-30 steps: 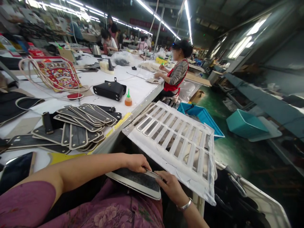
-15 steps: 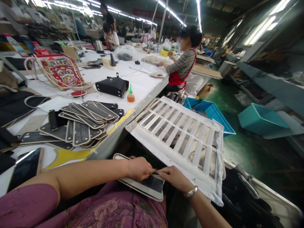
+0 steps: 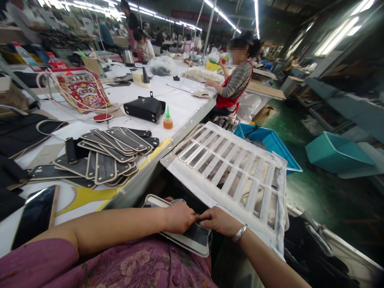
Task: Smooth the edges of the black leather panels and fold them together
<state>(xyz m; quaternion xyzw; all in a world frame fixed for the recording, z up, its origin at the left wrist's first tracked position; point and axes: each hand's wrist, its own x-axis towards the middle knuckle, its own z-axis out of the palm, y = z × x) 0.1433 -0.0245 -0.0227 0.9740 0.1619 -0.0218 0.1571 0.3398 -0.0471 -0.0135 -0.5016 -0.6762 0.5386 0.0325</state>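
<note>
Work table. White slotted template leans off its front edge. A stack of dark panels lies near that edge. Cream-edged panel lies on the lap. Left hand and right hand pinch it with fingers closed, fingertips touching.

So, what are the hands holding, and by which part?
Left hand and right hand pinch the dark, pale-rimmed panel on the lap at its far edge.
</note>
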